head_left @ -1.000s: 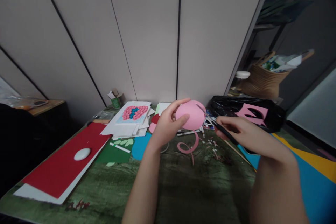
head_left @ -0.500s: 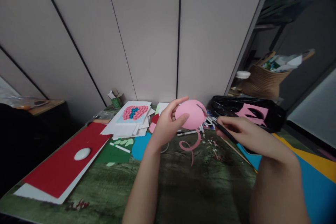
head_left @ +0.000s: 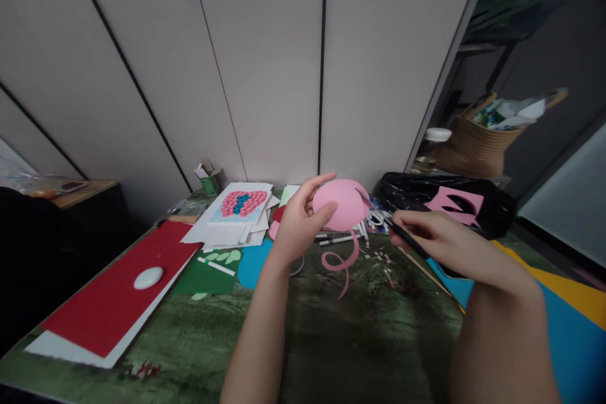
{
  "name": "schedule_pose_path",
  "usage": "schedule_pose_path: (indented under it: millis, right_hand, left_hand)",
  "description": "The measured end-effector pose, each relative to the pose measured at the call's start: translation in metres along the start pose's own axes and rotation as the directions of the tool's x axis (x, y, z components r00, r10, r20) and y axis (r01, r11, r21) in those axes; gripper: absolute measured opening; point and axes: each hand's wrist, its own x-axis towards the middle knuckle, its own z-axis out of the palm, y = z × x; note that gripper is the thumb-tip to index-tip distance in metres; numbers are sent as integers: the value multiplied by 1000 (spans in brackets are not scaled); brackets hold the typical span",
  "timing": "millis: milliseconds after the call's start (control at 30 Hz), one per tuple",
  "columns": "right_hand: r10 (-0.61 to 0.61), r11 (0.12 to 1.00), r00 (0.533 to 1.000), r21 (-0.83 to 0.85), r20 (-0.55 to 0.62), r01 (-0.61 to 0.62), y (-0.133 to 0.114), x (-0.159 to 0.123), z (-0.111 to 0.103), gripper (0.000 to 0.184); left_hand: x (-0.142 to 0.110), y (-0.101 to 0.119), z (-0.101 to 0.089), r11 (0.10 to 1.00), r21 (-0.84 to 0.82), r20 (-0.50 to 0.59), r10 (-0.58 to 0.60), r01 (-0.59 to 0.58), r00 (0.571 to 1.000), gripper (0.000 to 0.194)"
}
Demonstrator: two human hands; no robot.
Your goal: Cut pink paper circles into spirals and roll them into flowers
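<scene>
My left hand pinches a round piece of pink paper, thumb in front and fingers behind, above the table. A spiral strip cut from the paper curls down beneath it. My right hand is closed around a pair of black-handled scissors. Their blades reach the upper right edge of the pink paper, where a slit runs inward from the rim. Part of the handle is hidden by my fingers.
Left on the table lie red paper with a white oval object, green paper and a pink-and-blue heart picture. A black plastic bag holds pink scrap. Blue paper lies at right.
The pink paper and my left hand have shifted slightly left, and the hanging strip has swung a little. My right hand stays nearly in place with the scissors.
</scene>
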Motion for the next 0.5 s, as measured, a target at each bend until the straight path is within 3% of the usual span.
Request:
schedule_pose_path:
  millis: [167, 500]
  right_hand:
    - [-32, 999, 999, 22, -3, 32, 4, 0, 0, 26]
    - [31, 996, 999, 87, 21, -33, -2, 0, 1, 28]
  left_hand:
    - [0, -1, 0, 1000, 13, -19, 12, -11, 1000, 41]
    - [0, -1, 0, 999, 10, -52, 33, -32, 998, 35]
